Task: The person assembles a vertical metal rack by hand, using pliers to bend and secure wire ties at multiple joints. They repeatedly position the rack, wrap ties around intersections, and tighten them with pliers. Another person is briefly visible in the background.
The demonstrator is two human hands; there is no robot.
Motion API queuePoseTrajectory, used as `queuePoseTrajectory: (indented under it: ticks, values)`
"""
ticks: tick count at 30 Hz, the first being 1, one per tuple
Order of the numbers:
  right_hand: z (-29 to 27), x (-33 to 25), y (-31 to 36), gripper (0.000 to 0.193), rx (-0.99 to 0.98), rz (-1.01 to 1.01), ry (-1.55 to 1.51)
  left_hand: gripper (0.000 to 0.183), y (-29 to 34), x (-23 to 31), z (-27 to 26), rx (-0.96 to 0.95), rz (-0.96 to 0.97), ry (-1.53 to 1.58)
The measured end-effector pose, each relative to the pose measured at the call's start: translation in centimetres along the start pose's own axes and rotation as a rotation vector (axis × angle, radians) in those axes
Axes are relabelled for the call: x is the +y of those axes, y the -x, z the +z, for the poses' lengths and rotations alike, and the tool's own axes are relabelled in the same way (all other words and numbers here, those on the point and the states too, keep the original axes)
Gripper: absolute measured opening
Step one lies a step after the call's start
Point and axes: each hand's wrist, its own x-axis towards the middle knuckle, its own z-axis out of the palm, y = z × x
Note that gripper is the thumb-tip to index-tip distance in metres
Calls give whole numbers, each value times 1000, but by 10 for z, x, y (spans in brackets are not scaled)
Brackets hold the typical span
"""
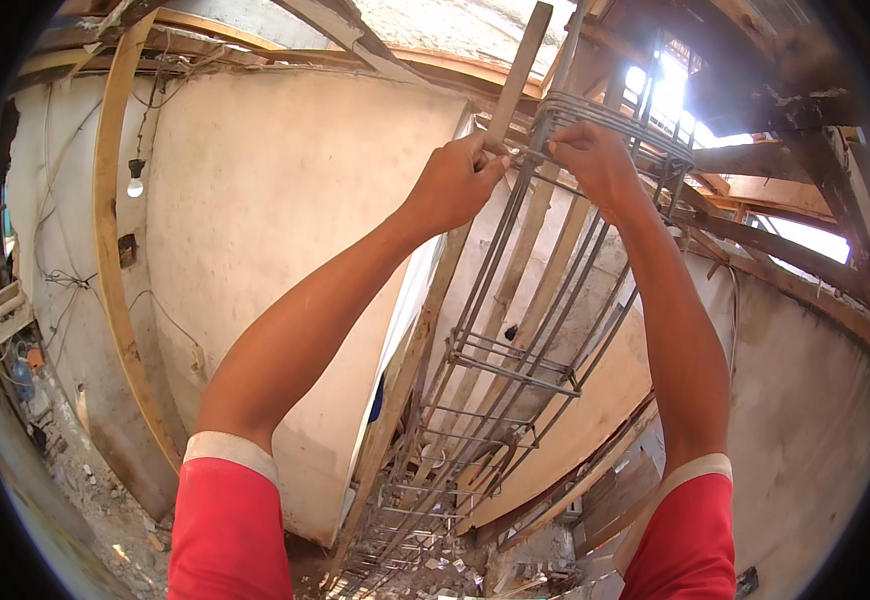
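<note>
Rebar cage (515,375), one: long steel bars tied with square stirrups, rising on a slant from the floor to head height, ahead of the person and right of centre.

Stirrup bundle (620,122), one: several rings packed close around the cage's upper end.

Left hand (458,180): arm stretched up and forward, wrist bent toward the cage, thumb and forefinger drawn together just beside the near-left bar; whether they pinch a thin wire, cannot tell.

Right hand (595,170): arm raised almost straight, fingers curled at the near side of the bundle; grip on steel, cannot tell. Its forearm covers part of the cage.

Wooden battens (523,255): upright, directly behind the bars.

Wooden slat (521,70): slanting up beside the cage top, above the left hand.

Pale wall panel (285,200): large, left of the cage.

Timber post (107,180); light bulb (135,187), lit, hanging beside it.

Wall recess (127,250): small, squarish, dark inside; contents cannot be told.

Rubble (125,520): strewn over the floor.
</note>
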Motion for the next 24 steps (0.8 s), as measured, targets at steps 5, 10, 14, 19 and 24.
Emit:
queuePoseTrajectory:
  ticks: [5, 10, 14, 19, 24]
  values:
    - [25, -18, -5, 27, 119, 112, 243, 32, 16, -4, 34, 218, -26, 198]
    - [31, -22, -5, 27, 159, 121, 334, 43, 12, -10, 47, 223, -14, 264]
    - [25, -21, -11, 27, 88, 137, 418, 45, -15, 1, 17, -91, -336, 521]
    - [15, -24, -26, 30, -72, 129, 531, 27, -34, 4, -1, -269, -453, 689]
    - [4, -10, -14, 31, -89, -48, 162, 12, -14, -12, 39, -73, -315, 1108]
